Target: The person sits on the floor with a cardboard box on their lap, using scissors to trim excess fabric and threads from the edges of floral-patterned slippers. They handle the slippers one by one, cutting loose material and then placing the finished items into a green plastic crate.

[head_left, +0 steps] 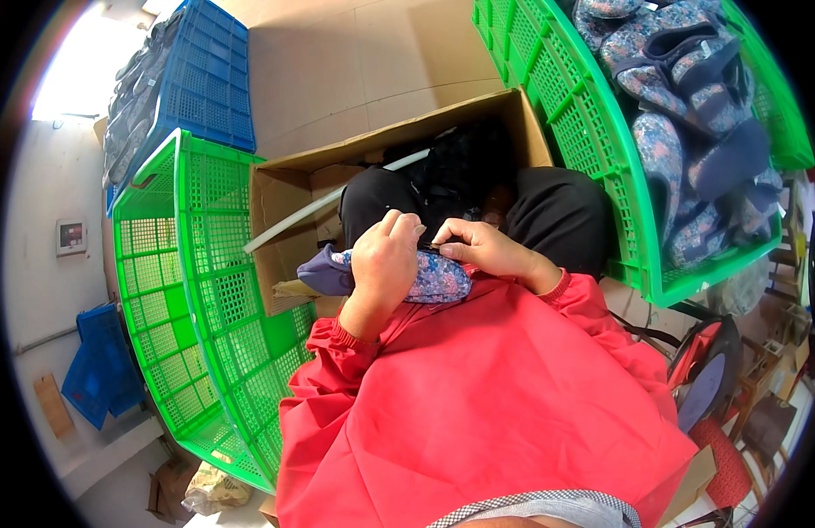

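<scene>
A blue-and-pink floral shoe [440, 280] with a plain dark blue end lies across my lap, against the red smock. My left hand [384, 262] is closed around its middle, knuckles up, hiding part of it. My right hand [488, 250] is closed at the shoe's far edge, thumb and forefinger pinched by a small dark bit that I cannot make out. The two hands are close together, with a narrow gap between them.
A cardboard box [271, 198] with black material stands ahead, a white rod [328, 204] slanting over its left side. To my right, a green crate [592, 158] is heaped with floral shoes [667, 158]. At left are another green crate [236, 326] and a blue crate [205, 84] with dark shoes.
</scene>
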Demonstrator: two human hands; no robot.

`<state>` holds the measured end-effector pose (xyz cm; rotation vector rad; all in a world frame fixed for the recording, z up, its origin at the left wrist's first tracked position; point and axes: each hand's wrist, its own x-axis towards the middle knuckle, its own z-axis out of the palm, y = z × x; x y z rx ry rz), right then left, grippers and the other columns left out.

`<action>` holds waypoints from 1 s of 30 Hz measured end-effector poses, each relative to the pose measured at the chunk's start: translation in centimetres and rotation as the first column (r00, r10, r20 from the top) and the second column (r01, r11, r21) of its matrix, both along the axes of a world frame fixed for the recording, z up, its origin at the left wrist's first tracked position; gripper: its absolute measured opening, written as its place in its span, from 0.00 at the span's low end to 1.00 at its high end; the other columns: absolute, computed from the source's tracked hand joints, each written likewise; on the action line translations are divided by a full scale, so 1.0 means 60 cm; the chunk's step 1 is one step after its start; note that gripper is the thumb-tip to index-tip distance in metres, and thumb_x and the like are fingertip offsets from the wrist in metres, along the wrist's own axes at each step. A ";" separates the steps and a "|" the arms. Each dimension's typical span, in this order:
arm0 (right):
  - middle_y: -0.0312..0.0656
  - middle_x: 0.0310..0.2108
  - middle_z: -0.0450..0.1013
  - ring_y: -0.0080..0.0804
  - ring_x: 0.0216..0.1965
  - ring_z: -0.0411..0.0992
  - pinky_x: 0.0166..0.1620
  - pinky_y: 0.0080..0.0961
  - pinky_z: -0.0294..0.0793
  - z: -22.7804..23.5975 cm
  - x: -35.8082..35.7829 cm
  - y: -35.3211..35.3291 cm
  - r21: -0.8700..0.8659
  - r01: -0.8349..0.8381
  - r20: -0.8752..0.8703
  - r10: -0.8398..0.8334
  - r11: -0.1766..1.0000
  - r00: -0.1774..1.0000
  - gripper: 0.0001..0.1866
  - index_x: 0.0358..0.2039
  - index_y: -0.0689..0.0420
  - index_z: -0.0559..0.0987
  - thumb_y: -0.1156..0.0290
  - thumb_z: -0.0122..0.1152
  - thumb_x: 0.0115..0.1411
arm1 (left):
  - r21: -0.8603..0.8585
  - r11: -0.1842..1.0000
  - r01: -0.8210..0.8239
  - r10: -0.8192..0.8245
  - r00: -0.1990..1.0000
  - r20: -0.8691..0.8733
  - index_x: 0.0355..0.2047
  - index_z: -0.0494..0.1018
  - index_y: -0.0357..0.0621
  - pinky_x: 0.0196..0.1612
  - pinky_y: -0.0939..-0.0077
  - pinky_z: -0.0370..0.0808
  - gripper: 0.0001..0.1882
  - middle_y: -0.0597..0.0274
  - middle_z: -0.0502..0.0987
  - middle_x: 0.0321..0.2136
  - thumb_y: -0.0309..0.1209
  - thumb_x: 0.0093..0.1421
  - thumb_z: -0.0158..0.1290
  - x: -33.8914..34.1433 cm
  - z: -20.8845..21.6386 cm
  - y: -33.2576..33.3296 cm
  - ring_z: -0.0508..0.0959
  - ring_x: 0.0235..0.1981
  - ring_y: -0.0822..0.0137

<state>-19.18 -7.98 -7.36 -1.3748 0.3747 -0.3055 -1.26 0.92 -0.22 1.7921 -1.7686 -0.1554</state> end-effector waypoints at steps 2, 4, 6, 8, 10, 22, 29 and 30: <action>0.35 0.35 0.75 0.18 0.40 0.70 0.45 0.20 0.71 -0.007 0.002 0.000 0.020 0.011 0.012 -0.011 1.000 1.000 0.14 0.40 0.61 0.77 0.61 0.59 0.68 | 0.001 1.000 0.001 -0.001 1.000 0.002 0.32 0.73 0.43 0.29 0.61 0.73 0.04 0.57 0.73 0.26 0.25 0.57 0.58 0.000 -0.001 -0.003 0.77 0.27 0.51; 0.35 0.35 0.74 0.17 0.39 0.70 0.45 0.20 0.70 -0.008 0.004 0.002 0.029 0.020 0.034 -0.021 0.999 0.999 0.14 0.39 0.61 0.78 0.61 0.59 0.67 | 0.004 1.000 -0.001 0.001 1.000 0.008 0.32 0.73 0.43 0.29 0.61 0.73 0.04 0.57 0.73 0.26 0.25 0.57 0.58 -0.001 -0.002 -0.003 0.77 0.27 0.51; 0.34 0.35 0.74 0.17 0.39 0.69 0.45 0.19 0.70 -0.007 0.004 0.002 0.031 0.019 0.033 -0.020 0.999 0.999 0.14 0.39 0.61 0.77 0.62 0.59 0.67 | 0.011 1.000 0.004 -0.004 1.000 0.016 0.32 0.73 0.43 0.29 0.61 0.73 0.04 0.58 0.73 0.26 0.26 0.57 0.58 0.001 -0.003 -0.004 0.77 0.27 0.51; 0.34 0.35 0.74 0.17 0.40 0.69 0.45 0.19 0.70 -0.007 0.005 0.002 0.045 0.017 0.032 -0.018 0.999 0.999 0.13 0.38 0.61 0.78 0.62 0.59 0.67 | 0.017 1.000 0.006 -0.006 1.000 0.026 0.32 0.73 0.43 0.29 0.61 0.73 0.04 0.58 0.73 0.27 0.26 0.57 0.57 0.001 -0.003 -0.004 0.77 0.28 0.51; 0.34 0.35 0.74 0.16 0.40 0.69 0.45 0.19 0.70 -0.010 0.005 0.002 0.070 0.012 0.031 -0.014 0.998 0.999 0.13 0.38 0.61 0.78 0.63 0.59 0.68 | 0.020 1.000 0.005 -0.005 0.999 0.039 0.32 0.73 0.43 0.30 0.60 0.73 0.04 0.57 0.73 0.27 0.27 0.58 0.57 0.000 -0.003 -0.005 0.77 0.28 0.51; 0.34 0.49 0.71 0.16 0.45 0.69 0.51 0.18 0.70 0.002 -0.013 0.010 0.113 -0.050 0.029 0.047 0.992 0.998 0.28 0.59 0.61 0.68 0.67 0.67 0.62 | 0.017 0.997 -0.080 0.079 0.993 0.084 0.41 0.74 0.42 0.32 0.61 0.76 0.12 0.54 0.76 0.34 0.22 0.56 0.55 0.018 -0.033 -0.043 0.79 0.31 0.48; 0.41 0.46 0.75 0.22 0.41 0.75 0.43 0.20 0.78 0.001 -0.015 0.007 0.643 0.117 0.023 -0.171 0.757 0.985 0.25 0.58 0.63 0.71 0.69 0.56 0.61 | -0.115 0.993 0.000 0.012 0.995 0.101 0.49 0.76 0.40 0.46 0.63 0.74 0.20 0.54 0.78 0.36 0.24 0.54 0.59 0.027 0.039 -0.046 0.78 0.38 0.54; 0.39 0.41 0.76 0.20 0.33 0.74 0.32 0.16 0.73 -0.005 -0.018 0.002 0.669 0.121 0.005 -0.167 0.734 0.986 0.23 0.56 0.63 0.72 0.69 0.54 0.61 | -0.008 0.996 0.093 -0.093 0.995 0.032 0.50 0.76 0.40 0.47 0.63 0.74 0.22 0.54 0.78 0.37 0.25 0.53 0.60 0.035 0.057 -0.031 0.78 0.39 0.53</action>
